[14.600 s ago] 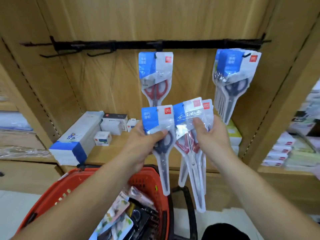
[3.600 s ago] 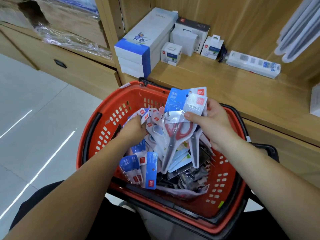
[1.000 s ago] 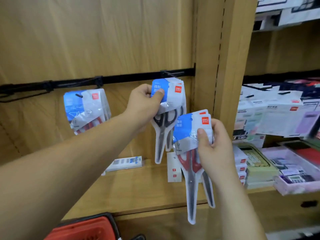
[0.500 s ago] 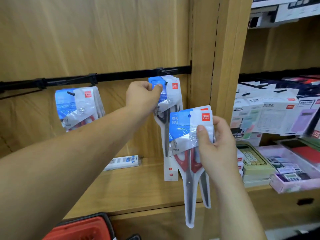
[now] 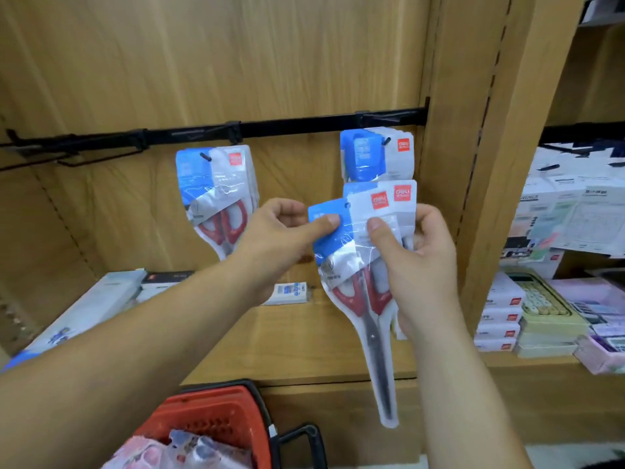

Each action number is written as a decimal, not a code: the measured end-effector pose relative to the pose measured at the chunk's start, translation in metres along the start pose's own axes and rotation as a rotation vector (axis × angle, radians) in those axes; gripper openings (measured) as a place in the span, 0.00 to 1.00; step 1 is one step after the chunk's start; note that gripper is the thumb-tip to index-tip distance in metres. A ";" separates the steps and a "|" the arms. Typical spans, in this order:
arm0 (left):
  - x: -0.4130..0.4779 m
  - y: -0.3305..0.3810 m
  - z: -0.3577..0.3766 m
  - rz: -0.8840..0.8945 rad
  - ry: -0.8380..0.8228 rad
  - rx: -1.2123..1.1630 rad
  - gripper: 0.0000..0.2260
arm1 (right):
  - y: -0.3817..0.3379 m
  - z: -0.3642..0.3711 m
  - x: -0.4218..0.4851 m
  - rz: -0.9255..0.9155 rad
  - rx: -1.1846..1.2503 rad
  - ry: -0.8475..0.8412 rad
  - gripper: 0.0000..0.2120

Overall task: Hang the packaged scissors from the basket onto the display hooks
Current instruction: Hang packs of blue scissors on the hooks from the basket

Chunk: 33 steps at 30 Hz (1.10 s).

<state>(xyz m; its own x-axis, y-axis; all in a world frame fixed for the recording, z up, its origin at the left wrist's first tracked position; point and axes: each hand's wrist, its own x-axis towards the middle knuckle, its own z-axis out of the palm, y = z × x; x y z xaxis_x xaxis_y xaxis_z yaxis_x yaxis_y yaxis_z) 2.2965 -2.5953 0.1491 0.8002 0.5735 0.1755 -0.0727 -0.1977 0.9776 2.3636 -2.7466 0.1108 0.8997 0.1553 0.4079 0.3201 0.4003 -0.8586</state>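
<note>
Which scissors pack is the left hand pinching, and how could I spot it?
Find the black rail on the wooden back panel, then look below its right hook, where two hands meet. The right hand holds a stack of scissors packs; the left hand pinches the front pack by its blue corner. It alone is tilted, sticking out left of the stack, red handles showing.

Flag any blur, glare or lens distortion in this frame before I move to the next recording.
Head view: wide-angle lens bows the black hook rail and tilts the shelf upright; glare streaks the clear plastic of the hanging red-handled scissors packs; basket contents and small print on the held packs are soft; lighting even, shadows faint.
</note>
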 end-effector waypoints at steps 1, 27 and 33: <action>-0.001 0.000 -0.010 -0.023 -0.029 -0.052 0.14 | 0.002 0.011 -0.003 0.017 0.022 -0.017 0.08; 0.071 0.004 -0.140 0.228 0.431 0.007 0.05 | 0.044 0.122 -0.028 -0.032 -0.086 -0.034 0.10; 0.081 0.009 -0.143 0.194 0.496 0.162 0.08 | 0.039 0.126 -0.032 -0.028 -0.045 -0.077 0.10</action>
<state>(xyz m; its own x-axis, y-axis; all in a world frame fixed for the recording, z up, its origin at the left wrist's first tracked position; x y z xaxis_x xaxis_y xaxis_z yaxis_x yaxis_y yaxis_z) 2.2751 -2.4368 0.1890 0.4026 0.8121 0.4223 -0.0665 -0.4342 0.8984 2.3099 -2.6219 0.1033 0.8652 0.2144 0.4532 0.3596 0.3644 -0.8590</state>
